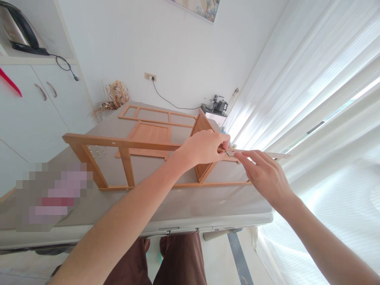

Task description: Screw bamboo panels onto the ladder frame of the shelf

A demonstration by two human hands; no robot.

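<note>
A wooden ladder-like frame [148, 143] stands on its long edge across the table, with an upright wooden panel [199, 126] meeting it at a crosspiece. My left hand [204, 146] is closed around the frame's top rail, just above that panel. Close beside it, my right hand [261, 170] pinches a thin bent metal tool, apparently a hex key [230, 154], at the top rail. Its tip is too small to make out. Behind the frame, another wooden panel [152, 132] and a second ladder-like frame [154, 115] lie flat.
Several small metal fasteners [96, 150] lie at the left on the grey-covered table [190, 206]. A blurred pinkish patch [59, 194] covers something at the near left. Dried stalks [117, 95] and a black kettle appliance [220, 105] stand at the back. White curtains [314, 79] hang on the right.
</note>
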